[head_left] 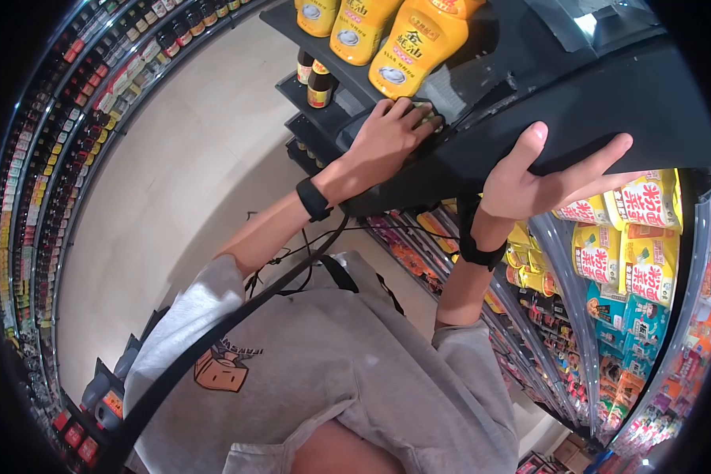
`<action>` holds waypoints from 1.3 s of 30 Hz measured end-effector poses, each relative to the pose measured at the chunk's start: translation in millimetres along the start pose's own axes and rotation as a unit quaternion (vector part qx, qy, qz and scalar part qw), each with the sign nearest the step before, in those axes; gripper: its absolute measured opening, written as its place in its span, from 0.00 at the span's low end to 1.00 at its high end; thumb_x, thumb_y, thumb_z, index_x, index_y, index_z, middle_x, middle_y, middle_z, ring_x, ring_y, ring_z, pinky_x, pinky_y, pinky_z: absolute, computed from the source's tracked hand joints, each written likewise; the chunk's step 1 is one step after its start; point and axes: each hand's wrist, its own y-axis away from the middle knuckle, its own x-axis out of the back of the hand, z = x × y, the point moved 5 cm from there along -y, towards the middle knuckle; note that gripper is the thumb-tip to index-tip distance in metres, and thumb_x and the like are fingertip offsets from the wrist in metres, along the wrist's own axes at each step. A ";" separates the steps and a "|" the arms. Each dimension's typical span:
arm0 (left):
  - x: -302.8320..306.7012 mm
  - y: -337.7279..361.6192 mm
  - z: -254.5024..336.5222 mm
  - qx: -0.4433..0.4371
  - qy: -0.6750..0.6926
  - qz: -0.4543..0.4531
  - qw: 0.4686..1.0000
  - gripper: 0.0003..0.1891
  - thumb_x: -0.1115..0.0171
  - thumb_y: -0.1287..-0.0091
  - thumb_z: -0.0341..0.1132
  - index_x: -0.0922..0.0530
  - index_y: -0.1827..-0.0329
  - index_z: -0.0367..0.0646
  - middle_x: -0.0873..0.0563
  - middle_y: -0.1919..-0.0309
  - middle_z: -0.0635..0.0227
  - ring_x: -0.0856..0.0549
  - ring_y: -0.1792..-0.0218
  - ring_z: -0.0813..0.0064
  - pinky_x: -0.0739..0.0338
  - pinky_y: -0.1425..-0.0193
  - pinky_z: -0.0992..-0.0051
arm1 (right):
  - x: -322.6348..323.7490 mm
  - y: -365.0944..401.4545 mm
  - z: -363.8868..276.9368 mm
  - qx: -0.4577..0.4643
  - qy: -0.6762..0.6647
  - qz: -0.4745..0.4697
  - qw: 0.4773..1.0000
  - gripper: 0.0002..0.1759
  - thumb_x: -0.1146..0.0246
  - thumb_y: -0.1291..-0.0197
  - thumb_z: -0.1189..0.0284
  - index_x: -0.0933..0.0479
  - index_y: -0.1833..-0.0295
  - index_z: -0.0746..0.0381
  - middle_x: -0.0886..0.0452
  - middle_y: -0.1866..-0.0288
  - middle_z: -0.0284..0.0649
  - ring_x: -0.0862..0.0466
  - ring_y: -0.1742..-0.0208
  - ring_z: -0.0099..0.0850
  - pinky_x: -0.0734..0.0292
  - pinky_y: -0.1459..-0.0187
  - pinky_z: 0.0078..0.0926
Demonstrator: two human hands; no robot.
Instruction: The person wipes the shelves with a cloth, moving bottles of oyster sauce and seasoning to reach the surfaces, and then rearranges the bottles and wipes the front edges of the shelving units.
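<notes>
My left hand (387, 141) is on the corner of a black shelf (490, 59), its fingers bent over a small greyish-green piece (425, 109) that they mostly cover; what it is I cannot make out. Just beyond those fingertips stands a yellow oyster sauce bottle (419, 47), with more of the same kind beside it. My right hand (541, 178) lies against the dark side panel (608, 107) of the shelf, fingers spread and holding nothing. Both wrists wear black bands.
Dark sauce bottles (320, 85) stand on a lower tier. Yellow packets (648, 261) fill shelving at the right. A long curved shelf of jars and bottles (71, 118) runs along the left, across the pale floor (174, 134). Black cables (292, 253) hang near my waist.
</notes>
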 end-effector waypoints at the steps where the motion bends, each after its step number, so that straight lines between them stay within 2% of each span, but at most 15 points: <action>1: -0.9 1.5 -3.8 0.002 -0.001 -0.002 1.000 0.33 0.30 0.51 0.28 0.23 0.35 0.47 0.22 0.35 0.68 0.25 0.40 0.65 0.32 0.35 0.66 | -0.1 0.1 -0.4 -0.001 -0.002 -0.002 1.000 0.44 0.38 0.44 0.64 0.41 0.21 0.64 0.62 0.21 0.75 0.51 0.22 0.73 0.47 0.28 0.62; 4: -4.8 12.5 -6.2 -0.035 -0.005 0.032 0.999 0.30 0.32 0.54 0.25 0.18 0.43 0.49 0.17 0.39 0.73 0.23 0.45 0.68 0.29 0.41 0.69 | 1.1 0.2 -1.7 -0.013 0.008 -0.004 1.000 0.44 0.38 0.44 0.64 0.41 0.21 0.63 0.63 0.20 0.74 0.50 0.22 0.72 0.45 0.28 0.62; 6: -1.6 25.5 -9.8 -0.030 0.076 0.124 0.989 0.27 0.34 0.58 0.22 0.14 0.50 0.51 0.14 0.44 0.77 0.21 0.48 0.68 0.28 0.44 0.70 | 1.8 -1.0 -3.1 -0.016 0.005 -0.009 1.000 0.44 0.38 0.44 0.63 0.41 0.21 0.63 0.63 0.20 0.74 0.49 0.23 0.73 0.44 0.29 0.62; 7: -3.2 26.7 -8.0 -0.035 0.081 0.124 0.988 0.27 0.34 0.58 0.22 0.14 0.50 0.51 0.14 0.44 0.77 0.21 0.48 0.68 0.28 0.44 0.70 | 1.0 -0.2 -1.9 -0.020 -0.005 -0.007 1.000 0.44 0.38 0.44 0.63 0.41 0.21 0.63 0.63 0.20 0.74 0.50 0.23 0.73 0.44 0.29 0.62; 9: -2.6 31.0 -7.5 0.010 0.093 0.147 0.985 0.27 0.35 0.60 0.19 0.13 0.54 0.52 0.13 0.46 0.79 0.21 0.51 0.68 0.26 0.46 0.70 | 1.8 0.5 -2.4 -0.015 0.002 -0.010 1.000 0.44 0.38 0.45 0.65 0.41 0.21 0.63 0.64 0.20 0.73 0.50 0.23 0.74 0.44 0.29 0.61; 10: -3.5 31.5 -7.9 0.005 0.088 0.124 0.988 0.31 0.32 0.59 0.21 0.16 0.47 0.52 0.15 0.42 0.78 0.22 0.48 0.67 0.28 0.43 0.69 | 2.2 -0.6 -3.3 -0.005 -0.007 -0.004 1.000 0.43 0.38 0.45 0.66 0.39 0.22 0.64 0.63 0.20 0.73 0.50 0.23 0.74 0.43 0.29 0.61; 11: -4.0 27.7 -5.3 0.001 0.091 0.126 0.988 0.31 0.32 0.59 0.21 0.16 0.47 0.52 0.15 0.42 0.78 0.22 0.48 0.67 0.28 0.43 0.69 | 2.6 -1.4 -2.4 -0.003 -0.003 -0.001 1.000 0.43 0.38 0.45 0.66 0.39 0.22 0.64 0.63 0.20 0.73 0.50 0.23 0.74 0.43 0.29 0.61; 14: 1.6 17.1 -5.2 0.046 -0.016 0.073 0.996 0.38 0.25 0.55 0.28 0.25 0.35 0.48 0.21 0.36 0.76 0.25 0.44 0.65 0.30 0.41 0.66 | 1.6 0.8 0.1 0.005 -0.013 0.005 1.000 0.41 0.38 0.45 0.66 0.36 0.23 0.64 0.61 0.20 0.73 0.50 0.23 0.74 0.40 0.30 0.59; 17: 5.7 11.6 -5.9 0.059 0.022 0.045 0.997 0.35 0.25 0.55 0.30 0.23 0.37 0.47 0.19 0.40 0.74 0.25 0.47 0.65 0.30 0.43 0.67 | 1.1 5.1 2.7 -0.016 0.000 0.001 1.000 0.42 0.37 0.46 0.66 0.36 0.23 0.64 0.61 0.20 0.73 0.49 0.22 0.73 0.38 0.30 0.57; 18: 7.8 11.0 -6.6 0.039 0.047 0.061 0.996 0.24 0.31 0.51 0.27 0.20 0.47 0.45 0.19 0.44 0.70 0.25 0.49 0.67 0.32 0.45 0.69 | 1.4 5.6 1.5 -0.018 0.000 0.001 1.000 0.42 0.37 0.46 0.66 0.36 0.23 0.64 0.61 0.20 0.73 0.49 0.22 0.73 0.38 0.30 0.57; 21: 1.7 16.7 -11.1 0.046 0.052 0.049 0.996 0.21 0.33 0.52 0.24 0.19 0.51 0.45 0.18 0.46 0.70 0.24 0.49 0.67 0.32 0.46 0.68 | 2.0 2.7 0.5 -0.020 -0.004 0.007 1.000 0.41 0.37 0.46 0.66 0.35 0.24 0.63 0.60 0.20 0.72 0.48 0.23 0.73 0.38 0.30 0.55; 25: -0.8 19.7 -9.6 0.047 0.059 0.064 0.995 0.23 0.35 0.53 0.22 0.20 0.50 0.45 0.17 0.47 0.69 0.24 0.49 0.67 0.31 0.47 0.68 | 1.7 2.9 0.1 -0.010 -0.020 0.018 1.000 0.40 0.37 0.45 0.66 0.34 0.25 0.64 0.58 0.20 0.72 0.47 0.23 0.73 0.38 0.30 0.56; 27: -1.6 20.5 -9.7 0.055 0.033 0.065 0.996 0.32 0.26 0.58 0.26 0.21 0.43 0.46 0.17 0.45 0.71 0.23 0.51 0.66 0.29 0.48 0.68 | 1.8 3.0 0.5 -0.013 -0.031 0.019 0.999 0.39 0.37 0.45 0.66 0.33 0.25 0.64 0.58 0.20 0.71 0.48 0.23 0.73 0.38 0.30 0.56; 33: -1.5 22.1 -5.4 0.062 -0.025 0.034 0.997 0.37 0.26 0.58 0.26 0.25 0.37 0.42 0.20 0.37 0.74 0.25 0.50 0.67 0.31 0.48 0.70 | 1.8 4.4 0.4 -0.013 -0.021 0.022 0.999 0.40 0.37 0.45 0.66 0.33 0.25 0.62 0.59 0.19 0.71 0.48 0.22 0.72 0.39 0.29 0.56; 39: -5.5 36.5 -7.8 0.057 0.050 0.115 0.990 0.30 0.27 0.59 0.25 0.17 0.46 0.49 0.12 0.53 0.76 0.22 0.58 0.70 0.31 0.47 0.70 | 2.8 2.9 2.6 -0.014 -0.003 0.007 1.000 0.40 0.36 0.45 0.65 0.33 0.25 0.61 0.60 0.19 0.70 0.49 0.22 0.72 0.40 0.29 0.56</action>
